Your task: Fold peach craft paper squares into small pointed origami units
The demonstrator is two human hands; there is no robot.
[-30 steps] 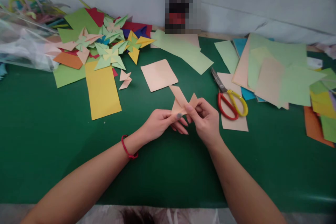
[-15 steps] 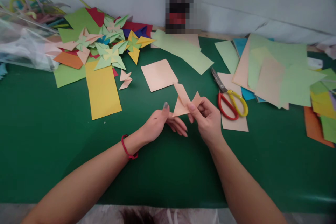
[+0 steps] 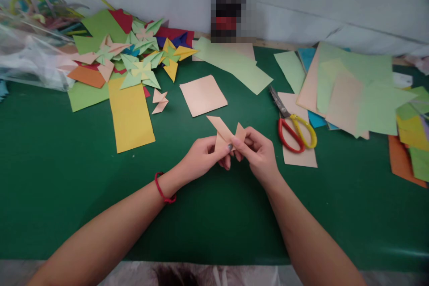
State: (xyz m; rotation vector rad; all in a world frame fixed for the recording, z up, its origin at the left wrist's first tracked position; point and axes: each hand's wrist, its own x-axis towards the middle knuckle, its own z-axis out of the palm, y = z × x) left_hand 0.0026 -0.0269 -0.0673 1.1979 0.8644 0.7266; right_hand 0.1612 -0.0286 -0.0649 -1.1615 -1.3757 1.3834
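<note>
A folded piece of peach paper is held up between both hands over the green table, its pointed flaps sticking out at the upper left and upper right. My left hand pinches its lower left part, thumb on top. From the other side my right hand grips it, the thumb pressing near the middle. The fingers behind the paper are partly hidden. Just beyond lies a stack of square peach paper, with a small folded peach piece to its left.
Scissors with red and yellow handles lie right of my hands on peach paper. Folded paper stars and a yellow sheet are at the left. Loose pale green sheets spread at the right. A clear plastic bag sits far left.
My left hand, open beside the paper before, has closed on its lower left part. My right hand and the folded paper have shifted left, and the paper has turned slightly.
</note>
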